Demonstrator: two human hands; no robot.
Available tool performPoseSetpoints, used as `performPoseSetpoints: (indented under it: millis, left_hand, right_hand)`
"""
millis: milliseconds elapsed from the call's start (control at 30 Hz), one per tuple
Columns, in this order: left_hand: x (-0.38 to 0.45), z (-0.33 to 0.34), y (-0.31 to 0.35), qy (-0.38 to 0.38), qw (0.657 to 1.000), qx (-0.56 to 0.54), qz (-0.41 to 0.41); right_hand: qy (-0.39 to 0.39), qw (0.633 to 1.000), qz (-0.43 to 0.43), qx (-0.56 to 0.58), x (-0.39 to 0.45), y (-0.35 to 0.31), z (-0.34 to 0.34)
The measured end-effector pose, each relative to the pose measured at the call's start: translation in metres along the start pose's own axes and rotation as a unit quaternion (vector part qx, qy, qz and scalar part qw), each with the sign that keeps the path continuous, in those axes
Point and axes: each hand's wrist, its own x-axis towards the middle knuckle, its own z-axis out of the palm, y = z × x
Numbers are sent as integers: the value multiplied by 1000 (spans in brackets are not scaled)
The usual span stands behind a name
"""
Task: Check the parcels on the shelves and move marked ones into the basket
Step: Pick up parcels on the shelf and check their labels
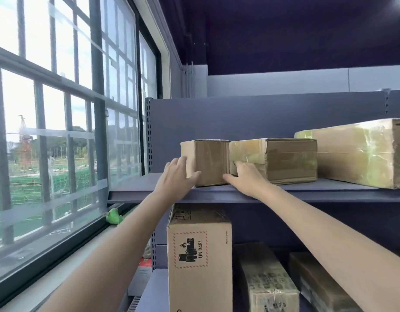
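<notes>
A small brown cardboard parcel [209, 162] stands at the left end of the upper blue shelf [307, 194]. My left hand [176, 176] lies against its left side with the fingers spread. At the parcel's lower right corner my right hand [244, 176] touches it, fingers wedged between it and the taped parcel [282, 161] beside it. A larger taped parcel [365, 152] sits further right. On the shelf below, a tall box with a battery label reading UN 3481 [199, 262] stands upright. No basket is in view.
Two more taped parcels [264, 282] [318, 287] lie on the lower shelf, right of the labelled box. A large barred window [59, 131] runs along the left, with a sill [59, 266] below it. A green object [114, 216] rests on the sill near the shelf's end.
</notes>
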Motion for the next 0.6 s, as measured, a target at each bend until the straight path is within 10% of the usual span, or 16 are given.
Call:
performPoseSetpoints:
  millis: [600]
  left_hand:
    - [29, 1, 6, 105, 962, -253, -14]
  right_hand:
    - [9, 978, -116, 172, 26, -10, 12]
